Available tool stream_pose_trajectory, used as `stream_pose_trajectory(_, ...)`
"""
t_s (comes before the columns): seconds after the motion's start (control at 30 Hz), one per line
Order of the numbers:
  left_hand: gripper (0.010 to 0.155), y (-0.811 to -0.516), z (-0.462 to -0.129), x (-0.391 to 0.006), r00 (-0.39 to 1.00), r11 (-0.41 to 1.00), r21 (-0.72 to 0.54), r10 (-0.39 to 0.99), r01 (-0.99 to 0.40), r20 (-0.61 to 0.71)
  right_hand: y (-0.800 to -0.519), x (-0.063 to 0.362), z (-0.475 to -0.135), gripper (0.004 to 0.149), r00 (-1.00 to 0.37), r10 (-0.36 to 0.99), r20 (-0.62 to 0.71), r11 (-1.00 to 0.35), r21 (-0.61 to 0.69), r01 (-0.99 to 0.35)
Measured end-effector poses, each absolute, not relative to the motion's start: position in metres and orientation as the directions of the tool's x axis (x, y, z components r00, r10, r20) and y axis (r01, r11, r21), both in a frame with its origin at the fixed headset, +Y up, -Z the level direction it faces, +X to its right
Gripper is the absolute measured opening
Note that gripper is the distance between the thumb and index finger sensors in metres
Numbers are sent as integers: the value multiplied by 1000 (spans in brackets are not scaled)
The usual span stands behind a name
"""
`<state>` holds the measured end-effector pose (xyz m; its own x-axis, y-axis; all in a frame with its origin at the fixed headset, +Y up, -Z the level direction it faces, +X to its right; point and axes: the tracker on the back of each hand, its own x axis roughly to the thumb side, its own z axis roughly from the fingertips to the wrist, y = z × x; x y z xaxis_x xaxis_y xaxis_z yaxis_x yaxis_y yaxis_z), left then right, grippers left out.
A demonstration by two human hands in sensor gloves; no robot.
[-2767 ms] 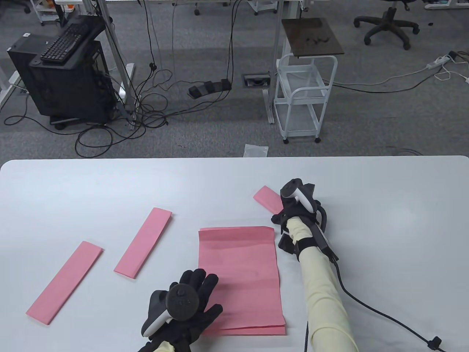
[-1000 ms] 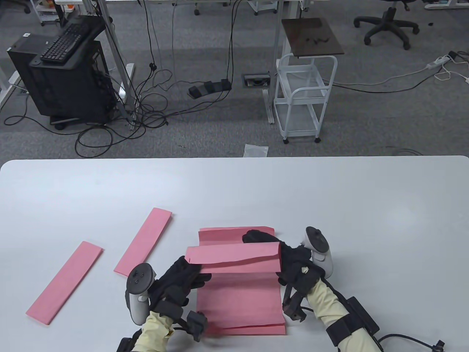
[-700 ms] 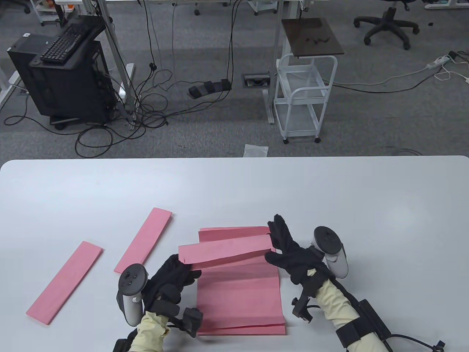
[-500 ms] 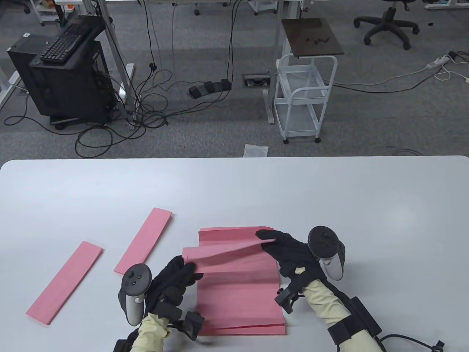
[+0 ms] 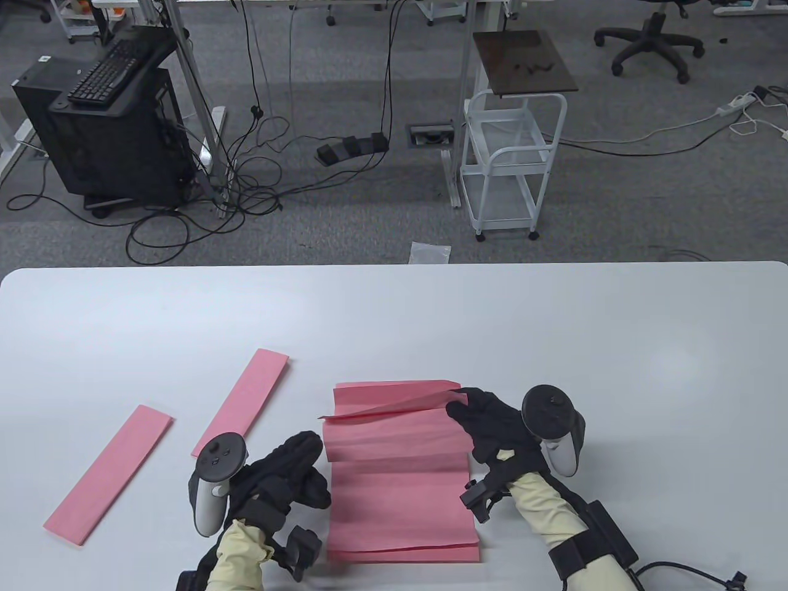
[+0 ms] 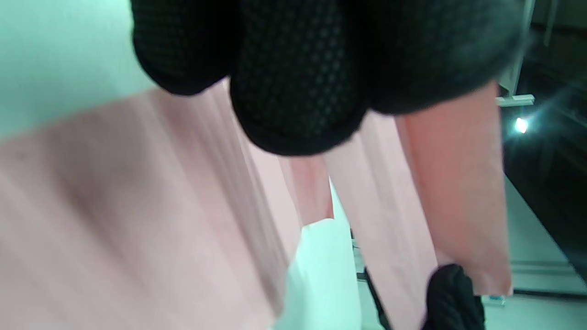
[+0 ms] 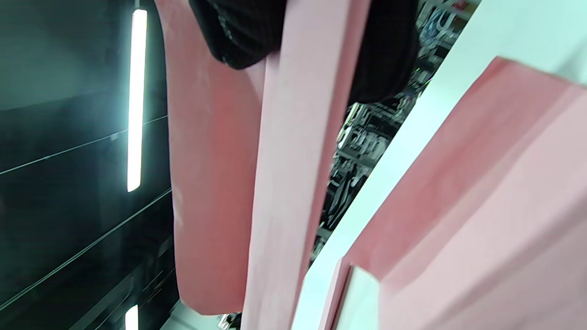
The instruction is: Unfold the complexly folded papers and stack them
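A pink sheet (image 5: 394, 434), partly opened with creases across it, hangs low over the flat pink stack (image 5: 406, 554) near the table's front edge. My right hand (image 5: 458, 406) pinches the sheet's far right corner, which is lifted off the stack. My left hand (image 5: 314, 468) has its fingers curled at the sheet's left edge. Two folded pink strips (image 5: 243, 406) (image 5: 111, 474) lie to the left. In the left wrist view, gloved fingers (image 6: 298, 91) sit over the pink sheet (image 6: 114, 206). The right wrist view has fingers (image 7: 238, 32) gripping the raised flap (image 7: 284, 160).
The white table (image 5: 554, 320) stretches beyond the papers to its far edge. A cable (image 5: 677, 566) trails from my right forearm at the front right. Past the table stand a white cart (image 5: 514, 166) and a black computer stand (image 5: 117, 129) on the floor.
My right hand carried a folded strip from the back right to the stack. Both hands took it and pulled it open; the raised flap has swung away from me and dropped lower.
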<state>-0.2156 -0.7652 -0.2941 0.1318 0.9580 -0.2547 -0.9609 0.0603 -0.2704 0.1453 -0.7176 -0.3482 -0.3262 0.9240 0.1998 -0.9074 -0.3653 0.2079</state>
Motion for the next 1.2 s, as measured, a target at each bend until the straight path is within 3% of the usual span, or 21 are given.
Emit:
stream_pose_trajectory(0.07,68,-771,-293,-212,62,-20,-293,961,-956,-271,-719,140,-346,38,-261,943,207,-315,296,-902)
stream_pose_trajectory(0.13,55,-773,-293,-212,68,2,-249,964,-969,-258,-720,137,-345,39,-192,965,181,-242,320,-916)
stream_pose_trajectory(0.3,62,-770,-290,-215,126,89,-188,972,-978,-198,-724,137,-347,44,-178,977,118,-210,398,-893)
stream_pose_trajectory(0.37,52,-769,-290,-214,119,86,-164,971,-983,-205,-724,137,-349,44,-161,982,98,-187,407,-894)
stream_pose_trajectory(0.47,41,-768,-291,-212,192,163,-162,964,-973,-185,-720,138,-354,43,-172,982,76,-188,361,-913)
stream_pose_trajectory(0.53,55,-768,-292,-209,212,192,-139,966,-972,-151,-717,141,-360,42,-214,975,66,-224,307,-925)
stream_pose_trajectory(0.63,70,-769,-292,-208,150,125,-164,978,-978,-147,-713,148,-371,41,-231,973,-14,-225,186,-957)
stream_pose_trajectory(0.73,74,-768,-293,-204,54,26,-220,991,-975,-123,-714,149,-382,41,-256,963,-86,-237,185,-954)
stream_pose_trajectory(0.83,75,-765,-294,-202,81,73,-232,996,-970,-27,-713,149,-390,41,-299,948,-110,-279,169,-945)
stream_pose_trajectory(1.07,64,-761,-295,-202,136,142,-220,990,-965,44,-716,152,-393,40,-305,939,-157,-276,181,-944)
stream_pose_trajectory(1.2,45,-761,-295,-201,172,183,-233,983,-955,64,-718,155,-394,40,-314,934,-169,-284,182,-942)
